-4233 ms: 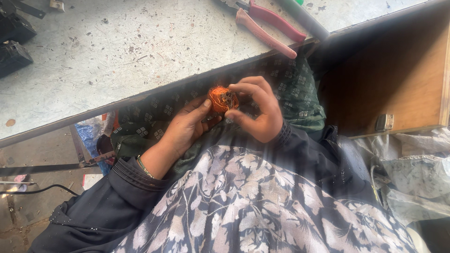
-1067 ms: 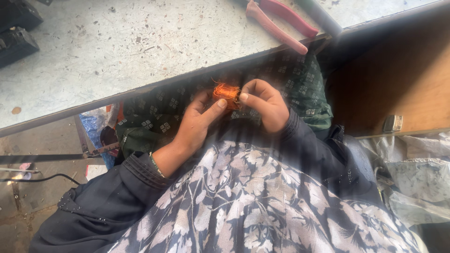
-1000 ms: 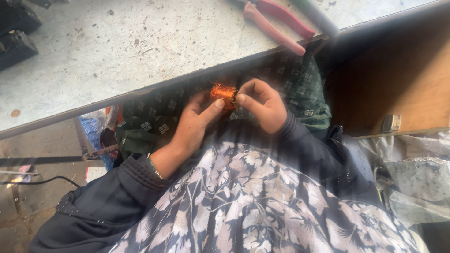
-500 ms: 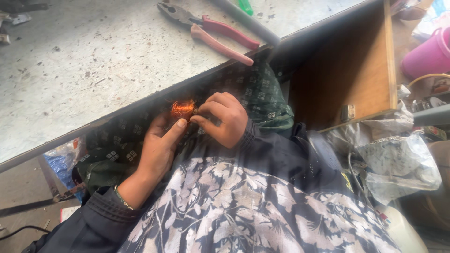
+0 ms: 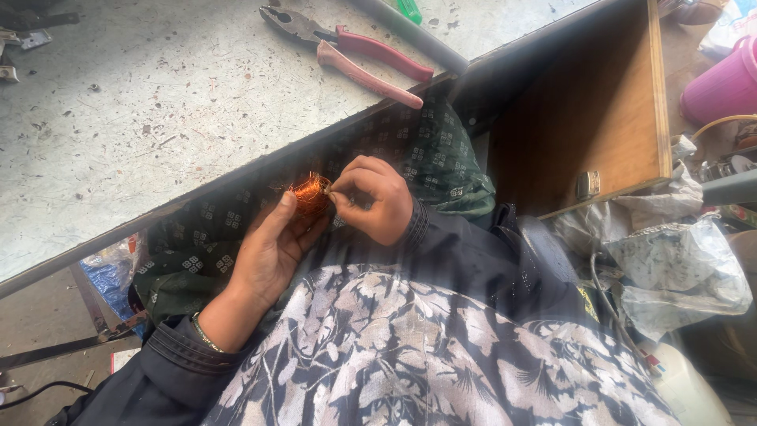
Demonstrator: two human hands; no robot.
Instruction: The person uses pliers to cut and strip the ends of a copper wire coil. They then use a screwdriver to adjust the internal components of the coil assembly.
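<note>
A small bundle of copper wire (image 5: pixel 310 192) sits between both hands, just under the edge of the grey worktable (image 5: pixel 142 118). My left hand (image 5: pixel 272 248) cups it from below with the fingers up against it. My right hand (image 5: pixel 374 197) pinches the bundle's right side with thumb and fingertips. Both hands rest over my lap, on dark patterned cloth (image 5: pixel 426 150) and a floral garment (image 5: pixel 426 347).
Red-handled pliers (image 5: pixel 347 51) lie on the worktable near its edge, with a grey rod (image 5: pixel 418 39) beside them. A wooden drawer side (image 5: pixel 583 110) stands at the right, a pink bucket (image 5: pixel 721 79) and crumpled plastic bags (image 5: pixel 670 260) beyond it.
The view has swung, so the hands and wire bundle now sit further left and lower in frame. The hands keep working the copper bundle; my right fingers now pinch its right side.
</note>
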